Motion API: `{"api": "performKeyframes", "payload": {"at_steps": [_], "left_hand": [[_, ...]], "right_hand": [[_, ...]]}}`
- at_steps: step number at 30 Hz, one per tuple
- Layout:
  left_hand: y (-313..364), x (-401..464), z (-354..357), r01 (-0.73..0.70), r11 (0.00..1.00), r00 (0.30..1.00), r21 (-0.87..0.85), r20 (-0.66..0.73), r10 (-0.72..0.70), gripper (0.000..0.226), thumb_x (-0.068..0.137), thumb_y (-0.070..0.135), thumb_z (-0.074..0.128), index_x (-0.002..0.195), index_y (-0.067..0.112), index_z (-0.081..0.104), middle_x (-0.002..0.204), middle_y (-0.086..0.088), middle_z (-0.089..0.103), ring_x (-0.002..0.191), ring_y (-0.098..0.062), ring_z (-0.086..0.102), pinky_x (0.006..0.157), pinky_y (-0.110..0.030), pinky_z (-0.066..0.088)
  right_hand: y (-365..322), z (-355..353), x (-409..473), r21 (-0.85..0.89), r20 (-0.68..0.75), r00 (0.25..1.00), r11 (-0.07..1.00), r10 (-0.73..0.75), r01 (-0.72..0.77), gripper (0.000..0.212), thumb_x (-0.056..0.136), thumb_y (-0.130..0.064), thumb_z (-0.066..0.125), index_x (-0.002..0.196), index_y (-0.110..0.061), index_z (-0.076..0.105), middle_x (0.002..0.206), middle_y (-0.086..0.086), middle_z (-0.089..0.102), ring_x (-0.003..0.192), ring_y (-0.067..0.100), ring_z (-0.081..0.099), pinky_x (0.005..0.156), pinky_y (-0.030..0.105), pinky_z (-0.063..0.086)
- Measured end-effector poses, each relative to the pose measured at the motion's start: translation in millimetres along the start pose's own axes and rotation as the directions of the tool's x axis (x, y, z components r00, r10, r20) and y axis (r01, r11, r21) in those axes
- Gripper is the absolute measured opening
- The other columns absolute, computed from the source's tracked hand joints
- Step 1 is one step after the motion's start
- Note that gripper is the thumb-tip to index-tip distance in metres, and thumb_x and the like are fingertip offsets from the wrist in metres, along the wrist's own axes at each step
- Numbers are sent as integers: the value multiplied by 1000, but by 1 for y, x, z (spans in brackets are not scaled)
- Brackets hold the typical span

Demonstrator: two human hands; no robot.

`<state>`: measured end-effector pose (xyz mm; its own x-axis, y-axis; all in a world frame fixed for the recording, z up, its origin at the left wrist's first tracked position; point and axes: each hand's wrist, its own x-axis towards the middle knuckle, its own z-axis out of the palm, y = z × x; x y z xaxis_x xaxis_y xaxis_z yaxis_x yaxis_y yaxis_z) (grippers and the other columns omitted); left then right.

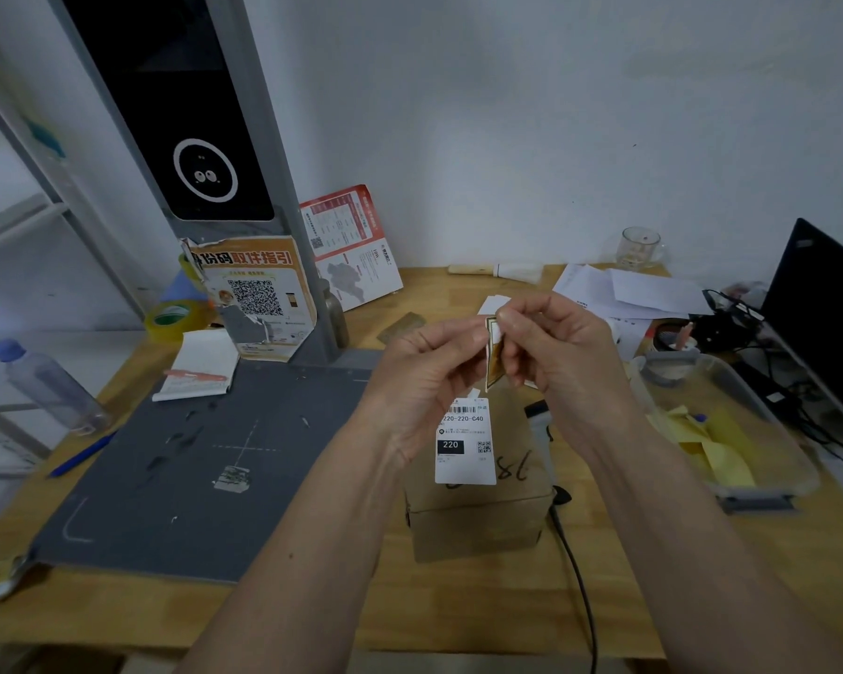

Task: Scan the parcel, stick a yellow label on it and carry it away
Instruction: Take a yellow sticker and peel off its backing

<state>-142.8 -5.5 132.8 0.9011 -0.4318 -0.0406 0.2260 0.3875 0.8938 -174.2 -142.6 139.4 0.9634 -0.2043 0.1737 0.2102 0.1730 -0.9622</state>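
A small brown cardboard parcel (487,522) stands on the wooden table (458,615), with a white shipping label (464,442) on its top and handwritten digits beside it. Above the parcel, my left hand (424,377) and my right hand (551,347) both pinch a small yellow label (494,355) with white backing paper, held upright between the fingertips. A handheld scanner (542,420) lies behind the parcel on its right, mostly hidden by my right wrist, and its black cable (575,581) runs toward the table's front edge.
A grey scanning mat (191,469) and its tall scanner post (205,177) fill the left side. A notepad (200,364), tape roll (174,321), blue pen (81,454) and bottle (49,386) lie left. A clear bin (760,479) with yellow labels and a laptop (823,313) sit right.
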Motion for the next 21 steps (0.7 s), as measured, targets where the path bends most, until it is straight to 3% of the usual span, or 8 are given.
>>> {"api": "performKeyframes", "payload": {"at_steps": [4, 7, 12, 16, 21], "left_hand": [[-2, -3, 6, -81, 985, 993, 152, -73, 92, 20, 81, -3, 66, 97, 6, 72, 84, -5, 73, 84, -17, 67, 83, -29, 55], [-3, -4, 11, -192, 930, 953, 313, -168, 253, 20, 78, -1, 71, 86, 17, 75, 75, 7, 75, 73, -2, 68, 68, -15, 52], [-4, -4, 19, -358, 802, 835, 479, -219, 504, 20, 79, 2, 72, 83, 21, 76, 79, 9, 74, 78, -5, 71, 74, -18, 55], [-5, -4, 22, -382, 771, 806, 509, -224, 547, 14, 80, 1, 71, 87, 12, 76, 78, 2, 74, 73, -4, 69, 70, -17, 55], [-3, -6, 24, -385, 774, 803, 503, -230, 549, 19, 81, -2, 69, 80, 16, 74, 72, 2, 71, 66, -5, 66, 63, -18, 55]], "right_hand": [[2, 1, 2, -11, -33, 999, 1000, -5, 5, 5, 86, -8, 63, 81, -9, 64, 59, 6, 57, 49, 15, 49, 47, 26, 43], [0, 4, 2, 14, -53, 998, 1000, -21, 22, 4, 87, -7, 61, 84, -5, 62, 62, 7, 56, 52, 15, 50, 47, 25, 43], [0, 16, -1, 150, -176, 984, 989, 34, -7, 13, 86, -12, 65, 86, -8, 53, 61, 4, 57, 51, 14, 53, 45, 25, 43], [-1, 21, -2, 216, -81, 992, 973, 99, -79, 16, 87, -18, 63, 76, -7, 60, 60, 2, 57, 54, 14, 52, 47, 24, 42], [-2, 22, -2, 251, -43, 992, 962, 121, -106, 16, 87, -16, 62, 74, -6, 64, 59, 1, 58, 53, 11, 52, 47, 23, 42]]}}
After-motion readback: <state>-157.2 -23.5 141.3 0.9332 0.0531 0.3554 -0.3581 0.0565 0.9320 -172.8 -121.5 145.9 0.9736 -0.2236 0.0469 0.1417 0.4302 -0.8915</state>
